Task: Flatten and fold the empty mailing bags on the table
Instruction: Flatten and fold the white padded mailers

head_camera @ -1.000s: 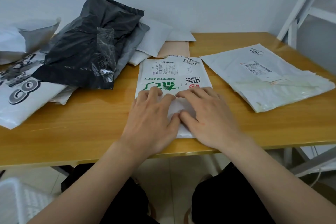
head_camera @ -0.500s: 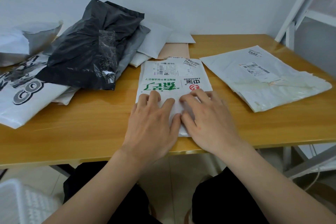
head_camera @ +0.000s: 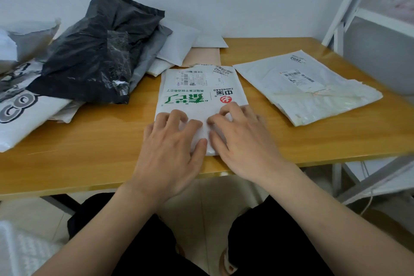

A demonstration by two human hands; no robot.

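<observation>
- Pressing down on the white mailing bag point(head_camera: 202, 94) with green print is the step in hand: it lies in the middle of the desk point(head_camera: 89, 141), its near end at the desk's near edge, and both hands rest on that near part.
- The left hand point(head_camera: 172, 139) lies palm down on the bag's near left part, fingers spread and slightly bent, holding nothing.
- The right hand point(head_camera: 242, 139) lies just beside it on the near right part; its fingertips are bent against the surface, and I cannot tell whether they pinch a crease or only press.
- My judgement: the bag looks already doubled at its near end, so this is smoothing a fold; next would come another fold or setting it aside, with the layers kept lined up.
- To the right, apart from this one, a larger white bag point(head_camera: 309, 89) with a barcode label lies flat, seemingly already folded.
- At the far left sits the unfolded heap: a crumpled black bag point(head_camera: 96, 56) on top of a grey bag point(head_camera: 152, 51), some white envelopes point(head_camera: 179, 45) behind, and a white bag with a black cartoon print point(head_camera: 24, 116) nearest the left edge.
- All bags look flat enough to be empty; their insides are not visible.
- A white basket point(head_camera: 20, 251) stands on the floor at near left; what it holds cannot be made out.
</observation>
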